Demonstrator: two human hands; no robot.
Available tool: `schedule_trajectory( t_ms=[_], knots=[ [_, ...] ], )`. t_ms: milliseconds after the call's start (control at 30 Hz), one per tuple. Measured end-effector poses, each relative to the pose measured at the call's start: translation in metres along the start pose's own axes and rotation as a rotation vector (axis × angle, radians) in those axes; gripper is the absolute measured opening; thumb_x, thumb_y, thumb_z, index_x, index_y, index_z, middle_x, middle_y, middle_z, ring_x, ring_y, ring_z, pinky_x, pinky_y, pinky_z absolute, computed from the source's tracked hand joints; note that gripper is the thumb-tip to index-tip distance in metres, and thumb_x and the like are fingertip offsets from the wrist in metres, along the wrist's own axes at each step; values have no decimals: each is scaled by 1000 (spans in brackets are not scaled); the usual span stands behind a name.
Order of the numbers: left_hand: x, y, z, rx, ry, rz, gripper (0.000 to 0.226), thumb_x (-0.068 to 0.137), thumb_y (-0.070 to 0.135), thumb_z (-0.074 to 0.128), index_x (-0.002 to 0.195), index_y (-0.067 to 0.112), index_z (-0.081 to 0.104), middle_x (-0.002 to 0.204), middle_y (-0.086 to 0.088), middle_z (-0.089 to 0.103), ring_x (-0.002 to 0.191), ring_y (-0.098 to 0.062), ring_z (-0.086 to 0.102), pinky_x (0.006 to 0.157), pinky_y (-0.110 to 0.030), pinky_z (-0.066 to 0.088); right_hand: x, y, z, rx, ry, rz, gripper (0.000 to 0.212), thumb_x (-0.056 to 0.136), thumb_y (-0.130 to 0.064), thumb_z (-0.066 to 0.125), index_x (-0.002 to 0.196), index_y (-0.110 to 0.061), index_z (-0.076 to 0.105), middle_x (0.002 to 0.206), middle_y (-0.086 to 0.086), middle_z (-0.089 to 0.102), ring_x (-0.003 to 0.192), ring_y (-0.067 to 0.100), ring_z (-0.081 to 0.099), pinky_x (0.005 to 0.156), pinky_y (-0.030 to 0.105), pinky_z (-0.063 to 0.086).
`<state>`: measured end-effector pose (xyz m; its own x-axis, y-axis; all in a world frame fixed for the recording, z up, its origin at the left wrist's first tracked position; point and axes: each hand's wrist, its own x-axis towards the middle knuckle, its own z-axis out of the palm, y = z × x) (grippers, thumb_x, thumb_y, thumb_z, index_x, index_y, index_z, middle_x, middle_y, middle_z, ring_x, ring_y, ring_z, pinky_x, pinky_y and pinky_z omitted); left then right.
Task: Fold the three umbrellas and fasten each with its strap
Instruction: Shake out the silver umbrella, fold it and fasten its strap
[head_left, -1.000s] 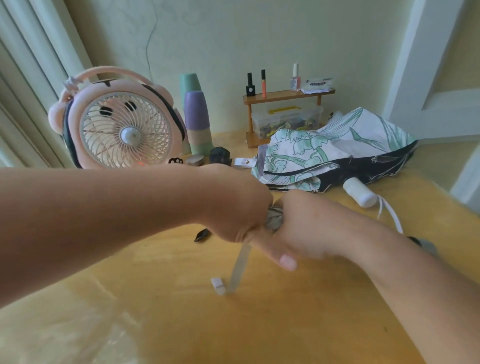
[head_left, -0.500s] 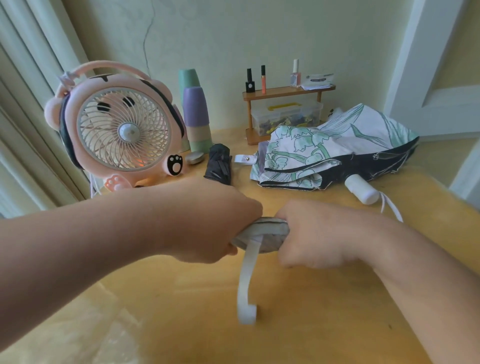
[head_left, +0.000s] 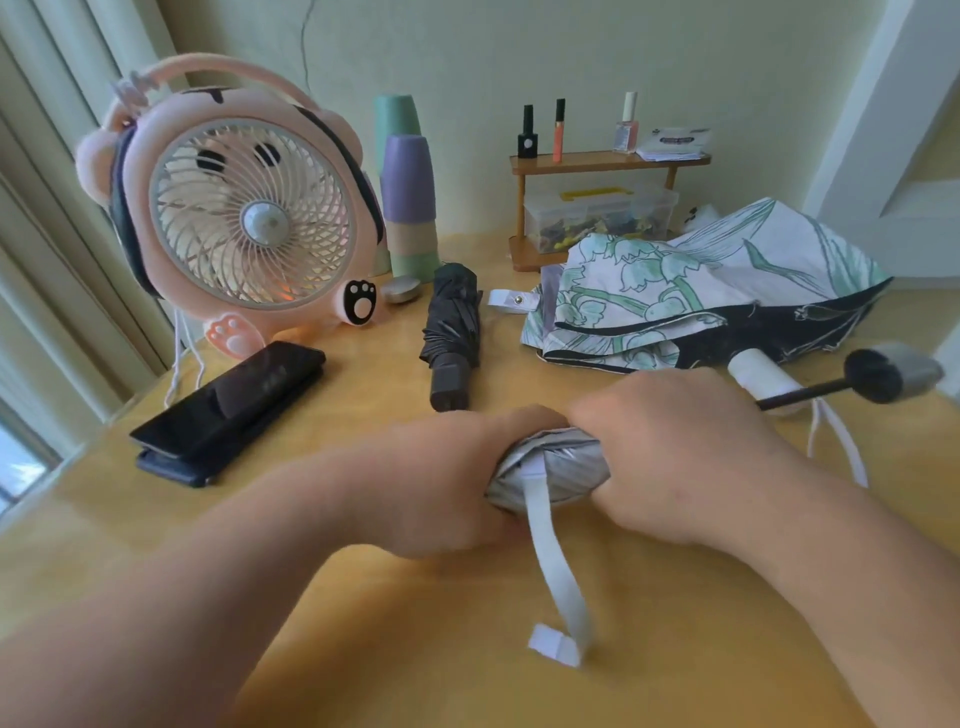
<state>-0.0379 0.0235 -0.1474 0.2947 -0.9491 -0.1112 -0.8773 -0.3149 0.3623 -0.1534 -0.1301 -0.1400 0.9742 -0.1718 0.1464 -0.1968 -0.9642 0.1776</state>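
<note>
Grips a rolled silver-grey fabric umbrella (head_left: 550, 467) over the yellow wooden counter (head_left: 675, 649) near frame centre, with the left hand (head_left: 447, 483) curled tight round its 9 o'clock end and the right hand (head_left: 675, 452) curled round its 3 o'clock end. Lets the umbrella's flat white strap (head_left: 550, 561) hang unfastened toward 6 o'clock, folded tip reaching down to the counter. Shows a black shaft with a grey-capped handle (head_left: 893, 374) jutting toward 2 o'clock past the right hand. Has a black folded umbrella (head_left: 452, 332) lying at 11 o'clock and a white floral-print umbrella (head_left: 675, 291), loose and unrolled, at 1 o'clock. Has a pink bear-shaped desk fan (head_left: 244, 218) and a black phone (head_left: 234, 400) at 10 o'clock.
</note>
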Motion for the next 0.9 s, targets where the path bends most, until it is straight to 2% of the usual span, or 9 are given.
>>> schedule_trajectory(
  t_ms=[167, 333, 467, 533, 600, 667, 733, 800, 900],
  knots=[
    [-3, -14, 8, 97, 170, 26, 61, 82, 37, 66, 136, 55, 42, 112, 20, 68, 97, -9, 64, 78, -32, 55, 4, 1, -1, 76, -107, 65, 21, 72, -37, 59, 74, -20, 48, 70, -5, 53, 62, 12, 47, 54, 30, 36],
    [-5, -20, 14, 95, 195, 55, 51, 85, 45, 61, 133, 53, 45, 107, 18, 68, 91, -10, 63, 74, -35, 55, 2, 1, 2, 136, -145, 87, 22, 70, -38, 62, 75, -21, 50, 70, -6, 56, 64, 9, 50, 54, 30, 38],
    [-4, -27, 19, -28, 189, 5, 38, 87, 41, 62, 123, 50, 53, 93, 17, 68, 82, -10, 62, 71, -36, 54, -3, 4, 8, 296, -59, -76, 49, 74, -39, 68, 119, -49, 48, 110, -28, 50, 110, -4, 45, 86, 19, 40],
    [-6, -25, 18, -57, 222, -17, 29, 88, 38, 62, 114, 48, 55, 85, 15, 66, 76, -11, 59, 68, -35, 54, -4, 6, 3, 422, 113, -198, 64, 73, -26, 71, 133, -40, 51, 131, -22, 46, 132, 4, 38, 107, 26, 34],
    [-7, -24, 16, -81, 271, -49, 24, 87, 33, 63, 105, 47, 54, 83, 14, 64, 75, -13, 56, 66, -34, 52, -9, 1, -1, 569, 386, -265, 39, 72, -12, 69, 111, -17, 68, 116, -5, 62, 117, 19, 54, 98, 32, 42],
    [-8, -22, 13, -51, 336, -80, 21, 86, 32, 61, 101, 46, 54, 86, 13, 62, 78, -13, 54, 64, -33, 49, -13, -13, -6, 735, 552, -234, 13, 81, -19, 65, 70, -12, 66, 69, -5, 59, 71, 15, 57, 66, 27, 44],
    [-8, -21, 11, 0, 397, -102, 21, 86, 34, 55, 101, 48, 53, 86, 12, 59, 79, -12, 54, 65, -34, 50, -11, -31, -4, 853, 469, -12, 48, 88, -48, 62, 54, -15, 57, 44, -3, 43, 45, 13, 41, 45, 21, 32],
    [-8, -20, 12, 37, 424, -123, 27, 86, 34, 51, 110, 46, 54, 89, 11, 59, 82, -14, 57, 66, -36, 52, -7, -46, 0, 790, 249, 182, 58, 80, -68, 60, 62, -14, 65, 46, 3, 52, 42, 18, 42, 42, 25, 33],
    [-9, -20, 13, 39, 447, -132, 22, 90, 37, 54, 111, 43, 53, 88, 10, 60, 80, -15, 58, 65, -38, 52, 0, -47, 3, 879, 109, 265, 48, 85, -56, 62, 63, -14, 68, 52, 2, 65, 44, 18, 51, 47, 30, 41]
  ],
)
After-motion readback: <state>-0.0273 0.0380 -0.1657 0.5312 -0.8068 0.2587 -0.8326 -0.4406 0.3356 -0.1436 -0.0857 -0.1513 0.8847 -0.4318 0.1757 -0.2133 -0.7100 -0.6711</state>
